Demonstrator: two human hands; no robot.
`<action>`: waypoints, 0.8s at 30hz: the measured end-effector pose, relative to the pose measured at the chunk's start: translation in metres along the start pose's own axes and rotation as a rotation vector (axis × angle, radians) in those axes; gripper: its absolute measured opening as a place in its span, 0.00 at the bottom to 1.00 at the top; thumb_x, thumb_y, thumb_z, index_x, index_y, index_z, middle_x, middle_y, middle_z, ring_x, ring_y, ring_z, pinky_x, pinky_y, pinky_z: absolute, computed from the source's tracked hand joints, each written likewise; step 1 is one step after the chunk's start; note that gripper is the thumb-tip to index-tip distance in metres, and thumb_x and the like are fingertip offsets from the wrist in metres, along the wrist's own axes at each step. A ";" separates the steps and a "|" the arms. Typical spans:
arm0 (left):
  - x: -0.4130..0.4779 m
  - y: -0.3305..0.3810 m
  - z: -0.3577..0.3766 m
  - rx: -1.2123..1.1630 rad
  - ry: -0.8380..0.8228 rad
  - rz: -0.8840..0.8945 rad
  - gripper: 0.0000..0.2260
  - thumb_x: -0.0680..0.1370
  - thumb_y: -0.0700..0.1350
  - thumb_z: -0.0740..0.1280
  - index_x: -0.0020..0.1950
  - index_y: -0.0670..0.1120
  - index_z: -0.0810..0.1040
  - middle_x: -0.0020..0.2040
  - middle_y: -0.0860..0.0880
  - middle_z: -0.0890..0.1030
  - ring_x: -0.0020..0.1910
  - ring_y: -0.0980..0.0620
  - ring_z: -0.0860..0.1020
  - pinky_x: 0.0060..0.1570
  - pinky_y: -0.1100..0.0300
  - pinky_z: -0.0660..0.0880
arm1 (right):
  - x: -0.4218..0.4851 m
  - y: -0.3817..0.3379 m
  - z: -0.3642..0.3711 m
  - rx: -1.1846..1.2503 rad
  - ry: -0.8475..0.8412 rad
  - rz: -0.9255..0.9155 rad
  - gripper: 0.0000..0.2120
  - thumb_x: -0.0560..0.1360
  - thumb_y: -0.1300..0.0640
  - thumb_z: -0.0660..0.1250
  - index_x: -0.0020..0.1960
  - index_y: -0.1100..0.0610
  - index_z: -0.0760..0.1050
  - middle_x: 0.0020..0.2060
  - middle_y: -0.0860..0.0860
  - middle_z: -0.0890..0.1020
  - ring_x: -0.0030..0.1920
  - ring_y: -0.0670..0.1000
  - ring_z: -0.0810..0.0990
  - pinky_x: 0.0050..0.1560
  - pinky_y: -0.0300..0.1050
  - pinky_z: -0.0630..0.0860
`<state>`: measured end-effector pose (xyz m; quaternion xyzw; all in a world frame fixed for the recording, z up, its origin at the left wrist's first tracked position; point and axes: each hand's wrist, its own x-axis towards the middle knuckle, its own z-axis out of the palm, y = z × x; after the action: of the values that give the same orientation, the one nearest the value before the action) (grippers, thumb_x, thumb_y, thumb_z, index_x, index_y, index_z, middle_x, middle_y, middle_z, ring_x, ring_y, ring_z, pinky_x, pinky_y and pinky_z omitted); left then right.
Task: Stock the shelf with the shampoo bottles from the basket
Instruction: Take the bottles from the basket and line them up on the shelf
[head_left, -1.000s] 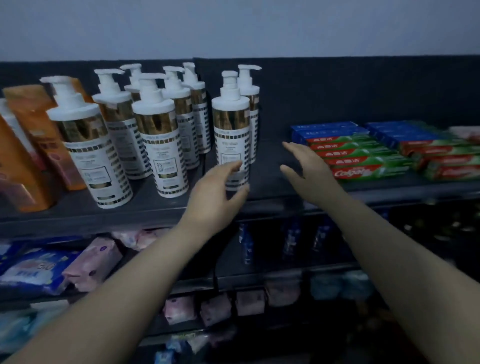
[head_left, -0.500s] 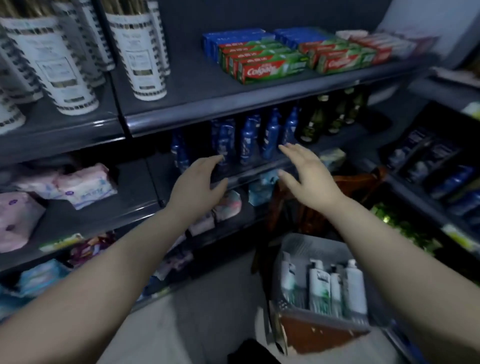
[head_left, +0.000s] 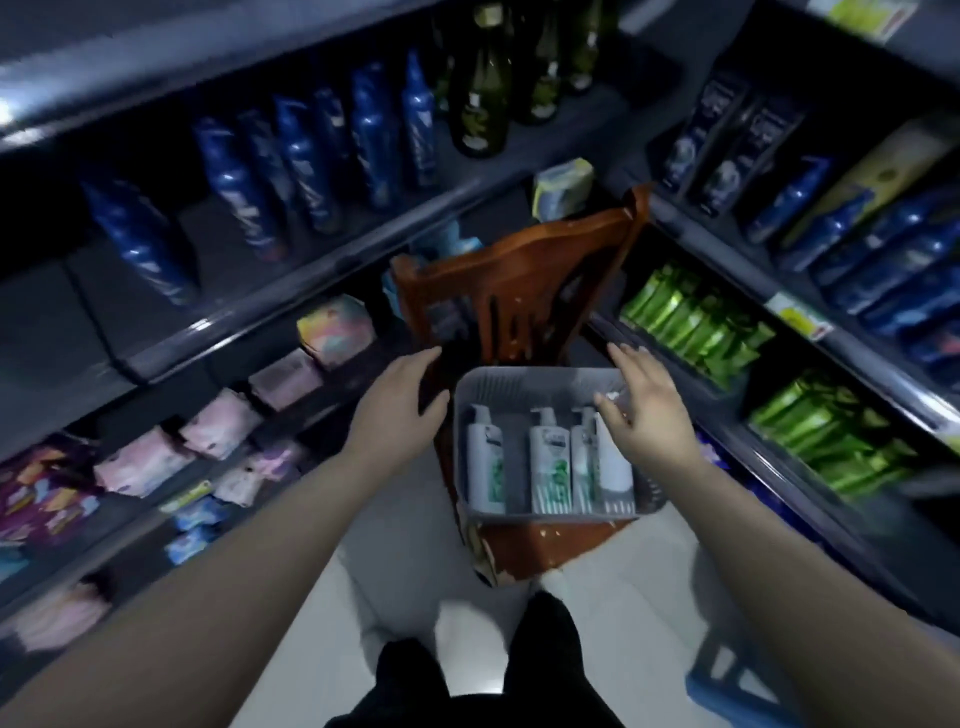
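A grey plastic basket (head_left: 540, 379) sits on the seat of a brown wooden chair (head_left: 524, 280). Several white pump shampoo bottles lie in it: one on the left (head_left: 485, 460), one in the middle (head_left: 549, 462), and more on the right (head_left: 613, 467), partly hidden under my right hand. My right hand (head_left: 647, 410) hovers over the basket's right side with fingers spread, holding nothing. My left hand (head_left: 400, 400) hangs just left of the basket's rim, fingers relaxed and empty. The shelf with the gold-banded bottles is out of view.
Dark shelves surround the chair: blue spray bottles (head_left: 306, 161) and green glass bottles (head_left: 480, 104) at the upper left, pink packets (head_left: 218, 426) below, green pouches (head_left: 696, 322) on the right. A blue stool (head_left: 727, 680) stands at the bottom right on the white floor.
My view has swung down from the top shelf to the basket. Both hands dropped from the shelf edge to the basket, the right one now over the bottles.
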<state>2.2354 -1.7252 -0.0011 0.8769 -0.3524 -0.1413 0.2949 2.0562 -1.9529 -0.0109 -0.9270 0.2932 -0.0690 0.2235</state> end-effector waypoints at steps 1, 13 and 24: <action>0.004 0.006 0.018 -0.009 -0.019 -0.011 0.24 0.79 0.46 0.65 0.74 0.46 0.66 0.71 0.46 0.70 0.70 0.48 0.68 0.66 0.60 0.64 | -0.001 0.018 0.003 0.008 -0.009 0.023 0.28 0.79 0.51 0.63 0.76 0.57 0.60 0.74 0.55 0.64 0.76 0.55 0.56 0.74 0.50 0.54; 0.034 0.035 0.198 -0.012 -0.320 -0.237 0.24 0.80 0.45 0.63 0.75 0.44 0.64 0.73 0.45 0.68 0.70 0.45 0.68 0.64 0.56 0.67 | -0.012 0.175 0.089 0.055 -0.245 0.140 0.31 0.76 0.54 0.66 0.74 0.63 0.61 0.72 0.63 0.66 0.71 0.63 0.65 0.71 0.51 0.60; 0.043 -0.019 0.289 -0.080 -0.378 -0.300 0.22 0.79 0.44 0.65 0.72 0.42 0.68 0.70 0.43 0.71 0.68 0.44 0.70 0.65 0.55 0.67 | 0.017 0.219 0.212 -0.050 -0.450 0.392 0.41 0.78 0.50 0.63 0.78 0.61 0.40 0.76 0.63 0.50 0.72 0.64 0.59 0.70 0.52 0.61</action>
<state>2.1448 -1.8653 -0.2423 0.8649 -0.2615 -0.3590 0.2338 2.0125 -2.0428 -0.2998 -0.8500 0.4112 0.1899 0.2691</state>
